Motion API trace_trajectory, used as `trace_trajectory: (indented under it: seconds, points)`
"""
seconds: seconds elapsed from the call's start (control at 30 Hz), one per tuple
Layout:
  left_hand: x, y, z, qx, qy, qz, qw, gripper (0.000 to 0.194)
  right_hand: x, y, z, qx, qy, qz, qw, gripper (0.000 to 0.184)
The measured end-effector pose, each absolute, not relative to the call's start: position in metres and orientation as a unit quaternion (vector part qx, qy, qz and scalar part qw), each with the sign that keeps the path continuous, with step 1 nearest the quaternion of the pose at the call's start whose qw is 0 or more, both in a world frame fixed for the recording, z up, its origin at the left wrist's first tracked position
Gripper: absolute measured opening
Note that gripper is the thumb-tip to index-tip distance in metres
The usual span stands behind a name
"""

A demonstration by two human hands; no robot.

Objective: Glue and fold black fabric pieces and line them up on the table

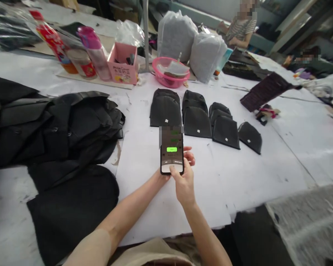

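Two bare hands meet at a black-rimmed rectangular smartphone (171, 157), which is near the middle of the scene, above a white-covered table (211, 173). Its long axis runs near to far, almost straight, with the top end pointing away from the person and the lit screen turned up towards the head view. The right hand (184, 186) grips the near right corner, its thumb pressed on the lower screen. The left hand (189, 158) is mostly hidden beneath, curled fingertips showing past the right edge; how closed it is, I cannot tell.

Just beyond the phone, four groups of flat black round-topped pieces (197, 121), with small white squares on the front ones, extend to the right. To the left is a large heap of black smooth material (77, 125). Farther back stand a pink cardboard box (124, 72) and a round pink plastic basket (170, 79).
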State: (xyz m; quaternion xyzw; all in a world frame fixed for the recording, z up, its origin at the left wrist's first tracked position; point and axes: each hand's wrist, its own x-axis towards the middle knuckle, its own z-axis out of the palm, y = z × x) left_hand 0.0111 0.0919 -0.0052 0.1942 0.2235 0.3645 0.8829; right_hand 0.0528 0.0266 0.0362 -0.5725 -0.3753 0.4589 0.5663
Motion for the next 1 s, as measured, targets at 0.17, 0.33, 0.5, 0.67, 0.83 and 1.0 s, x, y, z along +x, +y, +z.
trace_trajectory:
  seconds: [0.17,0.33,0.5,0.67,0.83,1.0]
  points:
    - [0.014,0.099,-0.017,0.095,0.092,0.397,0.908,0.086,0.071,0.022,0.001,-0.594,-0.317,0.433,0.599,0.036]
    - [0.014,0.101,-0.018,0.046,0.113,0.363,0.924,0.094,0.079,0.020,-0.013,-0.572,-0.306,0.457,0.609,0.034]
    - [0.012,0.104,-0.023,0.050,0.109,0.354,0.927,0.089,0.080,0.021,-0.025,-0.546,-0.293,0.479,0.622,0.041]
    - [0.012,0.104,-0.022,0.038,0.117,0.341,0.932,0.090,0.081,0.022,-0.031,-0.542,-0.283,0.479,0.630,0.044]
    - [0.013,0.101,-0.016,0.023,0.107,0.351,0.930,0.094,0.078,0.019,-0.018,-0.546,-0.301,0.471,0.624,0.038]
    - [0.010,0.102,-0.021,0.015,0.100,0.341,0.935,0.088,0.074,0.015,0.003,-0.552,-0.316,0.465,0.616,0.026]
